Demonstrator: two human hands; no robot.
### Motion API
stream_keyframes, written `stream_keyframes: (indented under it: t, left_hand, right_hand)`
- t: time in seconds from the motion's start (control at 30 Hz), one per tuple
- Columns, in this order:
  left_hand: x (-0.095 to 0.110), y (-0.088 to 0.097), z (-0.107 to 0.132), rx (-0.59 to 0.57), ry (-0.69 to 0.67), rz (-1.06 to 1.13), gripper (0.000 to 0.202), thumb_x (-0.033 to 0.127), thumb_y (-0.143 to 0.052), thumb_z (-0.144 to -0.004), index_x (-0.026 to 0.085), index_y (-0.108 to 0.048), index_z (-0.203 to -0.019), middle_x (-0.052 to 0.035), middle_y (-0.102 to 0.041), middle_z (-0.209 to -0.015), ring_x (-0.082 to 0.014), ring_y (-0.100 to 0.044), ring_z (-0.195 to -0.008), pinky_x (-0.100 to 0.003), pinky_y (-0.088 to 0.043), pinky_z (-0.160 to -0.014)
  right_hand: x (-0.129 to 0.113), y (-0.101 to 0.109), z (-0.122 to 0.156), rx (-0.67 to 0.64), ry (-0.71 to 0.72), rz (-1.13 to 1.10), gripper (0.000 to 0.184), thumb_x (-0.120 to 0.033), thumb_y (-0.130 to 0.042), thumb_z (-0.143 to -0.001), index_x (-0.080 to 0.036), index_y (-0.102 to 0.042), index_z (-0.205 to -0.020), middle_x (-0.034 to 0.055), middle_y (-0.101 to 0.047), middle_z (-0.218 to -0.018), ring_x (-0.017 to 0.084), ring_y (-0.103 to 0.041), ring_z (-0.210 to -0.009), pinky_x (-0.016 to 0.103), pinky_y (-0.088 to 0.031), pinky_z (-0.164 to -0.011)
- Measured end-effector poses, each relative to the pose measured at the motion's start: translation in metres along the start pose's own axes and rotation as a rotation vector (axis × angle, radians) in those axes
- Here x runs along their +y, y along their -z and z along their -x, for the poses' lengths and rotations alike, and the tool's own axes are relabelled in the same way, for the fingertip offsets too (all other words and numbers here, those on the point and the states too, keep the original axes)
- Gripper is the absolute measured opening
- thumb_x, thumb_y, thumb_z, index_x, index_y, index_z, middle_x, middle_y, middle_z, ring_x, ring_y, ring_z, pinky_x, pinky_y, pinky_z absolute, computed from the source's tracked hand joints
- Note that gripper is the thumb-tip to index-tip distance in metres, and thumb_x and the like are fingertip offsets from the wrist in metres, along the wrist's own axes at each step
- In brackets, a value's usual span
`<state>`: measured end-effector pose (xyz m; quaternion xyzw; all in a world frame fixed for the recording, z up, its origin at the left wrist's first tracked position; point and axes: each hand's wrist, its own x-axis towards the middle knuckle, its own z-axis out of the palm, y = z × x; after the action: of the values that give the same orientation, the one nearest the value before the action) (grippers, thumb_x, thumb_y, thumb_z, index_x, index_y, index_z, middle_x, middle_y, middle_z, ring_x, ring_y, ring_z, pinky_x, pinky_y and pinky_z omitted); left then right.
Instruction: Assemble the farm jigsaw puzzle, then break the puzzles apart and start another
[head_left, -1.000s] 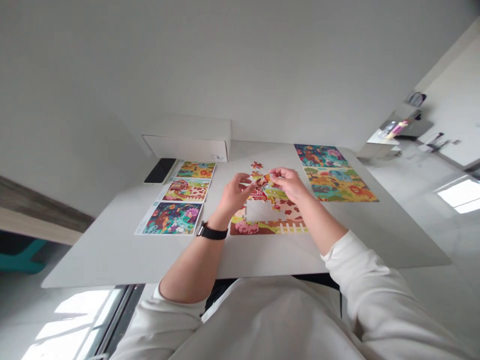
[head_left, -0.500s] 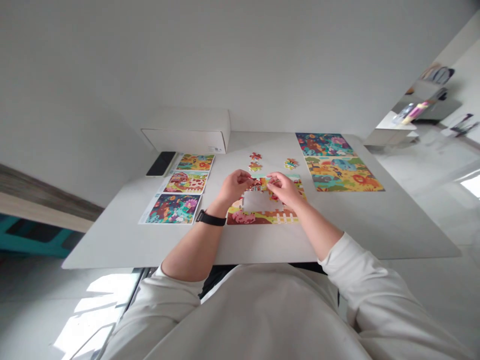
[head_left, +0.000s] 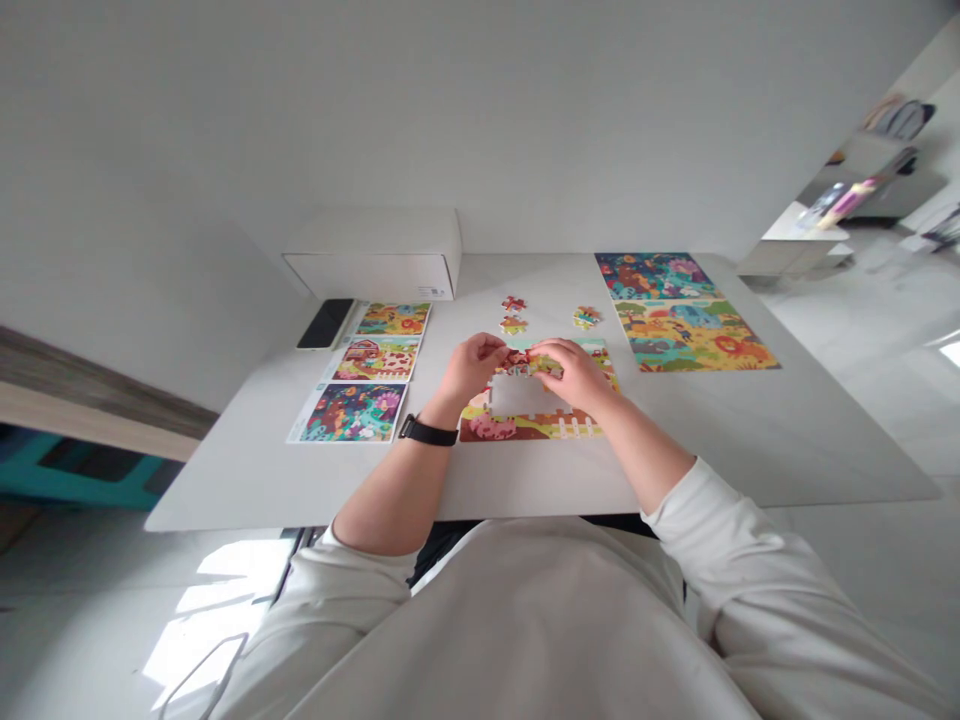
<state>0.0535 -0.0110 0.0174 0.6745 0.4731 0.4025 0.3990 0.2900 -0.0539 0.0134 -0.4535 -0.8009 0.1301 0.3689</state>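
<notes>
A half-built farm jigsaw (head_left: 536, 425) lies on the white table (head_left: 735, 440) in front of me, with a bare gap in its middle. My left hand (head_left: 472, 365), a black watch on its wrist, and my right hand (head_left: 574, 372) meet over the puzzle's upper part. Both pinch a small red and orange puzzle piece (head_left: 525, 362) between their fingertips, low against the puzzle. Three loose pieces lie beyond: a red one (head_left: 514, 303), a yellow one (head_left: 513, 324) and another (head_left: 586, 318) to the right.
Three picture cards (head_left: 375, 358) lie in a row on the left, beside a black phone (head_left: 325, 323). A white box (head_left: 375, 255) stands at the back against the wall. Two finished puzzles (head_left: 679, 310) lie at the right. The table's front edge is near my chest.
My hands have come down from above the table to the puzzle's upper edge with the piece between them. The view has shifted, so the table sits higher and farther.
</notes>
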Motion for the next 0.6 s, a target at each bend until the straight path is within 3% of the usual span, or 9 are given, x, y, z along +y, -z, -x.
stream_keyframes:
  t: [0.07, 0.13, 0.23, 0.6]
  left_hand:
    - [0.0045, 0.0024, 0.0031, 0.036, -0.139, -0.166, 0.019, 0.028, -0.078, -0.091, 0.020, -0.072, -0.106, -0.0079, -0.077, -0.107, -0.0189, -0.071, -0.091, -0.030, -0.054, -0.083]
    - [0.0087, 0.0047, 0.0064, -0.010, -0.317, -0.307, 0.027, 0.026, -0.082, -0.088, 0.021, -0.071, -0.112, -0.0097, -0.074, -0.118, -0.0225, -0.070, -0.107, -0.034, -0.054, -0.096]
    - [0.0111, 0.0066, 0.0093, -0.111, -0.484, -0.415, 0.027, 0.023, -0.084, -0.087, 0.020, -0.071, -0.111, -0.0107, -0.073, -0.120, -0.0260, -0.068, -0.116, -0.039, -0.050, -0.106]
    - [0.0014, 0.0055, 0.0071, -0.185, -0.513, -0.510, 0.027, 0.023, -0.079, -0.091, 0.021, -0.074, -0.117, -0.0095, -0.077, -0.120, -0.0270, -0.069, -0.116, -0.041, -0.049, -0.107]
  right_hand:
    - [0.0028, 0.0012, -0.0001, -0.008, -0.012, 0.006, 0.033, -0.016, -0.073, -0.088, -0.028, -0.075, -0.119, 0.0090, -0.075, -0.129, 0.030, -0.068, -0.124, 0.049, -0.051, -0.113]
    - [0.0046, 0.0028, -0.0004, -0.012, -0.026, 0.012, 0.032, -0.014, -0.074, -0.087, -0.027, -0.075, -0.117, 0.0092, -0.076, -0.126, 0.030, -0.069, -0.123, 0.048, -0.052, -0.112]
    - [0.0050, 0.0049, -0.0004, -0.024, -0.050, 0.015, 0.032, -0.014, -0.074, -0.087, -0.027, -0.075, -0.116, 0.0087, -0.077, -0.125, 0.030, -0.070, -0.121, 0.047, -0.052, -0.110]
    - [0.0037, 0.0076, 0.0017, -0.093, -0.076, -0.024, 0.029, -0.020, -0.074, -0.090, -0.026, -0.076, -0.118, 0.0073, -0.077, -0.125, 0.028, -0.071, -0.118, 0.043, -0.053, -0.108]
